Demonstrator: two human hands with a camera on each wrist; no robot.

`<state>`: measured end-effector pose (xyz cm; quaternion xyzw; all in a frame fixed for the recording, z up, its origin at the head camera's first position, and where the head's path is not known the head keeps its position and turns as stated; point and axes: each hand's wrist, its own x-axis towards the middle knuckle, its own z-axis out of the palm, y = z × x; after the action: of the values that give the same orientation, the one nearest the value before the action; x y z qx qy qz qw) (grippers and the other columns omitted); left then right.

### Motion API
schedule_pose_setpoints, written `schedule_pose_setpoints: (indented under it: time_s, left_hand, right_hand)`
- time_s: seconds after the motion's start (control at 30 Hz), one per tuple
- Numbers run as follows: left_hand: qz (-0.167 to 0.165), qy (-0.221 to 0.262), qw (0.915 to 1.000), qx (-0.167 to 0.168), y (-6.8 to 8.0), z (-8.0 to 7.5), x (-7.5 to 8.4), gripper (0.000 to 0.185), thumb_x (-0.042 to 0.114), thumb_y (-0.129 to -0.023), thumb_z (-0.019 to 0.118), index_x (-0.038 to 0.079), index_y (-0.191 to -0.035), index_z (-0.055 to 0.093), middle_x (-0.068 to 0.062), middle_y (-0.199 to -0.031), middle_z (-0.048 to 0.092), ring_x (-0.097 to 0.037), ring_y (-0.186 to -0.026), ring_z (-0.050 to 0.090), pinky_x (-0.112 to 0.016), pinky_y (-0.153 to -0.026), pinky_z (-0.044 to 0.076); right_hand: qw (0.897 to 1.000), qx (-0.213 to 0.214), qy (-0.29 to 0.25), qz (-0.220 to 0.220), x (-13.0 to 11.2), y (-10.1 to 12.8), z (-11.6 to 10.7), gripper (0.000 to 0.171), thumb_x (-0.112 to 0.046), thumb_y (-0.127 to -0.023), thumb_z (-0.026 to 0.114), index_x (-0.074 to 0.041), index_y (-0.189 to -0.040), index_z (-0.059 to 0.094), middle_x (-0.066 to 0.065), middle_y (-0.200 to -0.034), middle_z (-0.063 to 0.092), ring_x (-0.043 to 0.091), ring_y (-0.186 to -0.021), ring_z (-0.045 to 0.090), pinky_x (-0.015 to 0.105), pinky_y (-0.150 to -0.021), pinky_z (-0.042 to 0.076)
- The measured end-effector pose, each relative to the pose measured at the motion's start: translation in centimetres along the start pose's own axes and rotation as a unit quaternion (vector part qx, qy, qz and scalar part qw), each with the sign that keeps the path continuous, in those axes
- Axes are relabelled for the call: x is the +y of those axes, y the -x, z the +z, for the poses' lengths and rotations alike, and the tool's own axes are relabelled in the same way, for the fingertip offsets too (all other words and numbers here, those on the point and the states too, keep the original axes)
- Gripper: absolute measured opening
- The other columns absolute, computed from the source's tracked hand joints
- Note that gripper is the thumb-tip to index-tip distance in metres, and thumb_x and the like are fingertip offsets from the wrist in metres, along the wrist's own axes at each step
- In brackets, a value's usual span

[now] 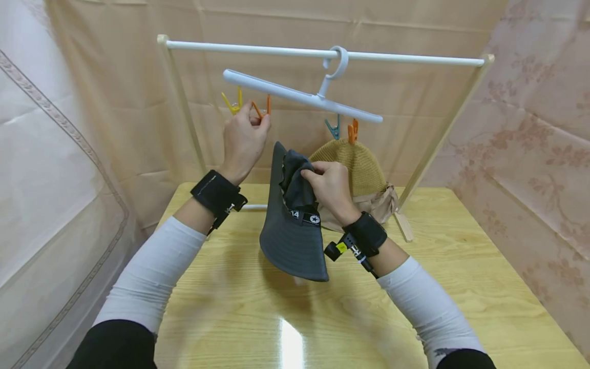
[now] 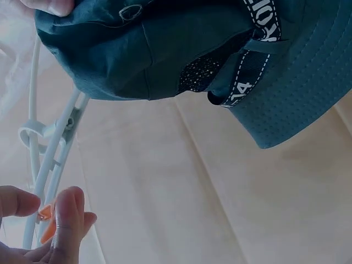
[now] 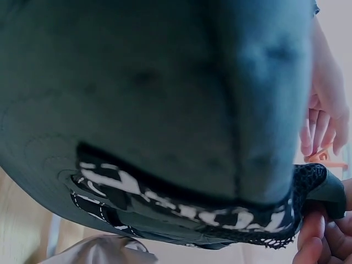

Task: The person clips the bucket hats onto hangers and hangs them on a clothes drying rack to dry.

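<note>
My left hand [image 1: 245, 141] is raised under the left part of a white hanger [image 1: 281, 91], pinching an orange clothespin [image 1: 261, 108] between thumb and fingers. That orange clip also shows between the fingertips in the left wrist view. My right hand [image 1: 333, 187] pinches the crown of a dark grey bucket hat [image 1: 292, 241], which hangs sideways in the air, brim toward the left and below. A black band with white lettering runs round the hat. In the right wrist view, the hat hides much of the scene.
A tan knitted hat [image 1: 357, 166] hangs behind, with a teal clip [image 1: 334, 127] and another orange clip [image 1: 353, 131] at its top. A yellow clip [image 1: 234, 102] is beside my left hand. The hanger hooks over a white rod [image 1: 258, 49] on a stand above the wooden table [image 1: 221, 307].
</note>
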<state>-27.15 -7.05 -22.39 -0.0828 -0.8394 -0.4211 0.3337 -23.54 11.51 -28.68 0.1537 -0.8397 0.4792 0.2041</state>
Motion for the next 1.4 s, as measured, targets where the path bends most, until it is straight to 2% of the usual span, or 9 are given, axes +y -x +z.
schedule_pose_setpoints:
  time_s: [0.07,0.17,0.3,0.47,0.7,0.83,1.03,1.2,1.4]
  left_hand:
    - [-0.006,-0.003,1.0,-0.004,-0.2,0.1,0.0,0.054,0.03,-0.096,0.061,-0.005,-0.137,0.05,-0.015,-0.097,0.075,-0.024,-0.082,0.074,-0.032,-0.067,0.053]
    - [-0.019,-0.003,0.9997,-0.014,-0.5,0.3,0.1,0.057,0.04,-0.096,0.06,-0.001,-0.135,0.053,-0.012,-0.089,0.076,-0.021,-0.069,0.072,-0.024,-0.049,0.042]
    - [-0.021,-0.016,0.9995,-0.018,-1.0,0.4,0.3,0.057,0.046,-0.095,0.058,0.001,-0.129,0.058,-0.011,-0.082,0.075,-0.019,-0.061,0.069,-0.019,-0.042,0.033]
    - [-0.007,-0.057,0.9983,0.0,-1.2,0.3,0.1,0.053,0.044,-0.095,0.06,-0.001,-0.122,0.064,-0.012,-0.074,0.073,-0.02,-0.058,0.066,-0.021,-0.043,0.031]
    - [0.028,-0.103,0.9943,-0.012,-1.6,0.5,0.4,0.046,0.045,-0.096,0.058,0.001,-0.093,0.07,-0.012,-0.073,0.071,-0.023,-0.061,0.058,-0.024,-0.054,0.03]
    - [0.024,-0.121,0.9923,-0.006,-2.2,0.5,0.8,0.046,0.045,-0.095,0.058,0.0,-0.093,0.07,-0.013,-0.074,0.07,-0.024,-0.063,0.054,-0.024,-0.058,0.028]
    - [0.031,-0.159,0.9867,-0.003,-2.6,0.2,1.3,0.047,0.044,-0.096,0.058,-0.002,-0.094,0.068,-0.013,-0.071,0.064,-0.025,-0.063,0.055,-0.026,-0.056,0.03]
    - [0.014,-0.185,0.9826,-0.018,-2.9,0.3,1.4,0.05,0.05,-0.095,0.056,0.001,-0.086,0.063,-0.007,-0.065,0.05,-0.023,-0.059,0.051,-0.028,-0.053,0.031]
    - [0.014,-0.184,0.9827,-0.013,-3.3,0.5,1.2,0.05,0.049,-0.096,0.055,0.011,-0.066,0.045,-0.002,-0.058,0.038,-0.019,-0.051,0.041,-0.028,-0.049,0.028]
  right_hand:
    - [1.0,0.001,0.001,0.003,0.0,-0.1,0.0,0.015,-0.013,-0.089,0.069,-0.002,-0.092,0.078,0.016,-0.081,0.074,0.023,-0.069,0.068,0.023,-0.058,0.053]
    - [1.0,-0.002,0.002,0.01,0.0,-0.3,0.1,0.015,-0.013,-0.089,0.069,-0.001,-0.092,0.077,0.016,-0.082,0.074,0.023,-0.068,0.069,0.023,-0.057,0.053]
    - [1.0,-0.005,0.012,0.007,0.0,-0.6,0.3,0.016,-0.014,-0.089,0.068,-0.002,-0.092,0.078,0.015,-0.081,0.074,0.022,-0.066,0.069,0.023,-0.056,0.052]
    - [1.0,-0.012,0.012,0.009,-0.1,-0.9,0.6,0.017,-0.015,-0.089,0.068,-0.002,-0.095,0.077,0.015,-0.083,0.075,0.024,-0.066,0.07,0.027,-0.058,0.056]
    - [0.999,-0.023,0.006,0.024,0.0,-0.9,0.8,0.017,-0.014,-0.089,0.068,-0.001,-0.097,0.077,0.017,-0.086,0.075,0.026,-0.07,0.072,0.031,-0.061,0.058]
    - [0.999,-0.025,0.001,0.021,0.0,-1.0,0.8,0.017,-0.012,-0.09,0.067,0.0,-0.097,0.076,0.017,-0.086,0.074,0.027,-0.071,0.072,0.031,-0.062,0.058]
    - [1.0,-0.021,0.006,0.014,-0.3,-1.2,0.6,0.016,-0.012,-0.09,0.067,0.0,-0.094,0.077,0.018,-0.084,0.074,0.027,-0.069,0.071,0.029,-0.06,0.057]
    - [0.999,-0.032,0.006,0.019,-0.4,-1.0,0.7,0.017,-0.014,-0.09,0.067,-0.001,-0.096,0.077,0.017,-0.085,0.074,0.025,-0.068,0.071,0.029,-0.059,0.057]
    - [0.999,-0.043,0.002,0.02,0.0,-0.6,1.0,0.017,-0.013,-0.091,0.066,-0.001,-0.097,0.076,0.016,-0.084,0.073,0.025,-0.068,0.07,0.029,-0.061,0.057]
